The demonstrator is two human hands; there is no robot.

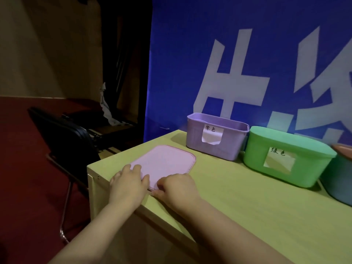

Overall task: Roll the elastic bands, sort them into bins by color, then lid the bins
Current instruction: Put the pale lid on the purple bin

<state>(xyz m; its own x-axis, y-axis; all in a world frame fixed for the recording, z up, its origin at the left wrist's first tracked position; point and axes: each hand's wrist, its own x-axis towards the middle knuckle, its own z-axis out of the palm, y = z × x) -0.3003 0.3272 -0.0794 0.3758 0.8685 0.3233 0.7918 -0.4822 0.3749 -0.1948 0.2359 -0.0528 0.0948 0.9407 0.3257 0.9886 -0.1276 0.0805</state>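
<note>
Head view: the left hand (pixel 127 181) and right hand (pixel 178 188) sit side by side at the near end of the purple lid (pixel 167 161). Their fingers (pixel 136 167) are curled over its edge and corner and grip it. The lid lies flat on the table (pixel 247 206), reaching away from the fingers. Beyond the fingers and to their right stands the purple bin (pixel 224 147), uncovered. Farther right, just beside it, is the green bin (pixel 282 174), already lidded.
</note>
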